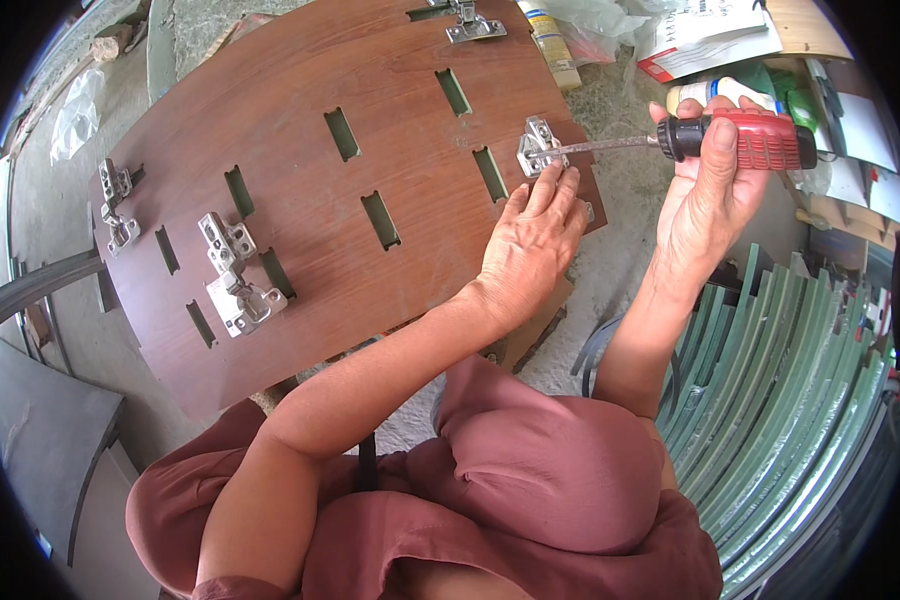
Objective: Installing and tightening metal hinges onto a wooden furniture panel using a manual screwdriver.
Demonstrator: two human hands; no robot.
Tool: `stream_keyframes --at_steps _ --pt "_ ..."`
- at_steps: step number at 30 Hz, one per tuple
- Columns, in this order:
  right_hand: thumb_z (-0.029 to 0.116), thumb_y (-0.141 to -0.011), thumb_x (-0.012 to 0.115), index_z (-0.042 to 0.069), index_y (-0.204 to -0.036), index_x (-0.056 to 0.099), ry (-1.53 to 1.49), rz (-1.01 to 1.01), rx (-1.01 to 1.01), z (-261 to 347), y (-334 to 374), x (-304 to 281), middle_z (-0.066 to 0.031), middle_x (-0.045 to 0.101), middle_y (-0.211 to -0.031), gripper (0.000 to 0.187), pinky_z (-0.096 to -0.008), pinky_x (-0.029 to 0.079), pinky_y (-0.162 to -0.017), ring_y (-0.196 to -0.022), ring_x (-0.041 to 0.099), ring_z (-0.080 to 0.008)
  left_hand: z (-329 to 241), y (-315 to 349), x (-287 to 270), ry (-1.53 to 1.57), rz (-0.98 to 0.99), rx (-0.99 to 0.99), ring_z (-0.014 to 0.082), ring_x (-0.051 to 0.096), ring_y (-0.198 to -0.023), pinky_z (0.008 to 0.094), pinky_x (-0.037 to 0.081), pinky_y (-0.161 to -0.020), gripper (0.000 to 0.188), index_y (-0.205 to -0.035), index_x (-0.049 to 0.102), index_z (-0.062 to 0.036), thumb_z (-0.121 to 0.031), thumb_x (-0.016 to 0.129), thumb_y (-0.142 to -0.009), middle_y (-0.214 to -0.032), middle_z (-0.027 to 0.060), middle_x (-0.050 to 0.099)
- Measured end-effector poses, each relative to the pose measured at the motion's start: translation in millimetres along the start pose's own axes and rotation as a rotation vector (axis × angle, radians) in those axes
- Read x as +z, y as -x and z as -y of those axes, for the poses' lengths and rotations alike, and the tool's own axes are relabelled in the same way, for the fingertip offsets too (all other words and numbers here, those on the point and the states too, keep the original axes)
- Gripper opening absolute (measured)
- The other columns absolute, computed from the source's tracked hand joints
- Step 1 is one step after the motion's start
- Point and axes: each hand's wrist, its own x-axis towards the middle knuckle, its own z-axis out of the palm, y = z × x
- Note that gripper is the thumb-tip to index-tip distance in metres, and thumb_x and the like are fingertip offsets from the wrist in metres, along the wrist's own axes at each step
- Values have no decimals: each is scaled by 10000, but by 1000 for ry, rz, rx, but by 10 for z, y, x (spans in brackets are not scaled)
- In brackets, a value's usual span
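Note:
A brown wood-look board (280, 110) with several cut-out slots lies in front of me. At its right end, my left hand (535, 235) presses its fingertips on a silver cabinet hinge (540, 138); the thumb is hidden. Raised at the right, my right hand (708, 190) is wrapped round the red and black handle of a screwdriver (770, 142). The long shaft points left, and its tip meets the hinge beside my left fingertips. Whether a screw sits under the tip is too small to tell.
More silver hinges lie on the board, at the lower left (235, 275), the far left edge and the top. Green-edged glass sheets (780, 350) stand at my right. Bottles (550, 45) and papers (705, 40) are beyond the board. A dark panel (40, 430) leans at the left.

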Motion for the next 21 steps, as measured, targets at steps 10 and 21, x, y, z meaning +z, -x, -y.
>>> stream_keyframes --at_steps 10,21 --pt "134 -909 632 15 -1134 458 -27 -13 24 -58 -12 68 -88 563 -944 308 -392 533 -799 -812 606 -178 1 2 3 -1 -6 0 321 313 -1345 431 329 -1080 459 -1198 526 -33 -53 610 -747 -1385 165 373" --pt "383 -878 657 68 -1212 427 -211 200 -37 -95 -36 -41 -80 554 -950 514 -403 468 -717 -736 520 -166 -1 -7 5 13 -9 4 320 331 -1328 419 324 -1083 439 -1188 527 -27 -64 596 -757 -1375 165 383"
